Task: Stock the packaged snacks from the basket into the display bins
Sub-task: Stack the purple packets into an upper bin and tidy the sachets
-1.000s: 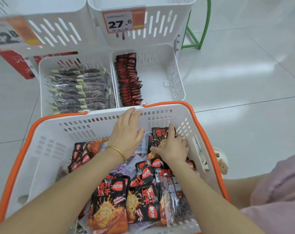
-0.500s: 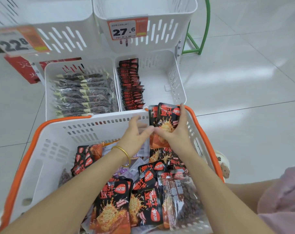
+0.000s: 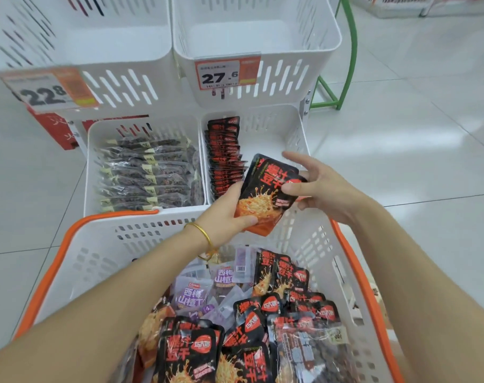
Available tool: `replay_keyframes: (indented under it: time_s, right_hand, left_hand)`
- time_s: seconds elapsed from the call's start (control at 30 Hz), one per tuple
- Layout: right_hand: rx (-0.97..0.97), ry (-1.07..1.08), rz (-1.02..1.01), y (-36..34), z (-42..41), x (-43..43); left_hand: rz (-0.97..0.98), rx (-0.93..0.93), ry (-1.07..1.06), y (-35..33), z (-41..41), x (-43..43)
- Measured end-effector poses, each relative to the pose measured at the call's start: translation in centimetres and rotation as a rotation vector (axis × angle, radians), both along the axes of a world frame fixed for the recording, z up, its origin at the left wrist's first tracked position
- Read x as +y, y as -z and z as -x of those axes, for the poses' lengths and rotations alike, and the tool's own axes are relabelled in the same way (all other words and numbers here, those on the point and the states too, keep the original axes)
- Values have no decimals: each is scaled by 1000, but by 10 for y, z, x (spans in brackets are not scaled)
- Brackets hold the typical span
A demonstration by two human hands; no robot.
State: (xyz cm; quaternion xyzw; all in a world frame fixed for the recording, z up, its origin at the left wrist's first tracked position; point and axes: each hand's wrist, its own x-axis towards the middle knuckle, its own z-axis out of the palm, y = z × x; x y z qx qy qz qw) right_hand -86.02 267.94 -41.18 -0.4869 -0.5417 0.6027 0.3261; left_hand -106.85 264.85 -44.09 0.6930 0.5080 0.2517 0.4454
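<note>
Packet [image 3: 265,193] (black, orange noodle print) pinched between left hand [image 3: 224,214] and right hand [image 3: 322,186] fingers [image 3: 289,188].

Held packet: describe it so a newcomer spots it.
Find the orange-rimmed basket; past its far rim sits the lower right display bin. Over that rim the left hand and right hand grip a black-and-orange snack packet. Only it is lifted; its twins lie in the basket or stand filed in the bin.

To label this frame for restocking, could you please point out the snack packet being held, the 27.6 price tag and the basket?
held snack packet [image 3: 265,189], head view, middle of its printed front.
27.6 price tag [image 3: 221,76], head view, on the printed number.
basket [image 3: 111,250], head view, its far white wall.
</note>
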Motion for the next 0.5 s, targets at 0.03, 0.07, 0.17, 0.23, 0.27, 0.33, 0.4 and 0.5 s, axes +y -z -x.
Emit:
replay_keyframes:
  time_s: [0.03,0.07,0.17,0.23,0.27,0.33,0.4,0.5]
  right_hand:
    - [-8,-6,-23,-3,2,9]
    - [-8,21,-63,-6,6,16]
    - [63,253,-197,-9,11,40]
    - [-17,375,-288,1,9,57]
    - [-128,394,-315,10,9,63]
    - [-367,370,-327,32,9,75]
    - [-537,298,-298,54,9,84]
    - [-680,159,-217,75,11,95]
  left_hand:
    - [-27,27,9,-1,0,9]
    - [-58,43,6,-2,0,18]
    - [-234,126,-131,6,1,46]
    - [-324,284,-282,17,7,60]
    - [-347,363,-336,25,11,64]
    - [-377,505,-369,42,16,68]
    - [-395,624,-352,57,16,69]
    - [-405,722,-348,64,14,71]
